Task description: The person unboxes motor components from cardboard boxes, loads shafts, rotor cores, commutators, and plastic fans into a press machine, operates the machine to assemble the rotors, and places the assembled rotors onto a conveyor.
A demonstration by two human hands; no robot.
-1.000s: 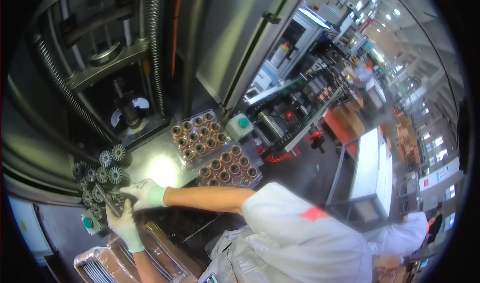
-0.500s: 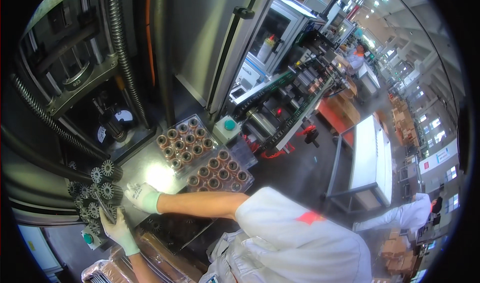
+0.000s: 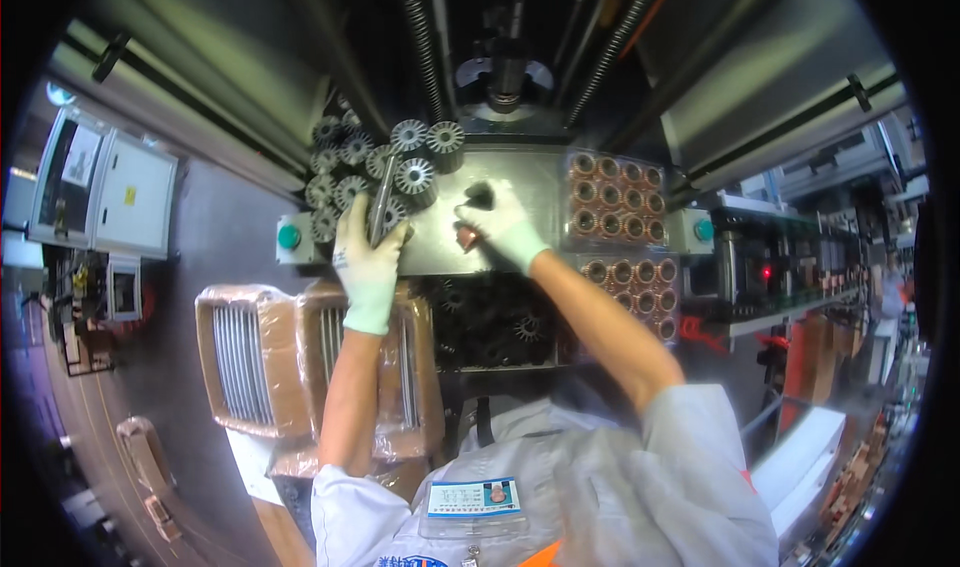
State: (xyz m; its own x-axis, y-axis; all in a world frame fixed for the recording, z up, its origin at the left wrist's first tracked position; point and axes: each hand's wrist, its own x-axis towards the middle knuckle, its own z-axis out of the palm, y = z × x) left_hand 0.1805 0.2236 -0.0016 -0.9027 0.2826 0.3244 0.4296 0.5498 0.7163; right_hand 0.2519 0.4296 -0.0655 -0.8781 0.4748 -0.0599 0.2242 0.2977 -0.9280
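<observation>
The left hand (image 3: 368, 262) pinches a tilted shaft (image 3: 385, 192) in front of the slotted cores (image 3: 409, 135), while the right hand (image 3: 507, 225), curled over the plate (image 3: 535, 172), has a copper part (image 3: 466, 237) at its fingertips, whether gripped cannot be determined, left of the trayed copper rings (image 3: 632, 199).

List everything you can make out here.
metal plate: one, silver, centre
metal rod: one, grey, left of centre
copper part: one, reddish, over the plate, blurred
toothed cylinders: about a dozen, grey, left
trays of copper rings: two, clear, right
buttons: two, green, flanking the plate
ribbed tubes: two, grey, top
boxes of rods: at least two, brown, lower left
badge: one, blue and white, chest
left hand: one, white-gloved, holding the rod
right hand: one, white-gloved, at the copper part
</observation>
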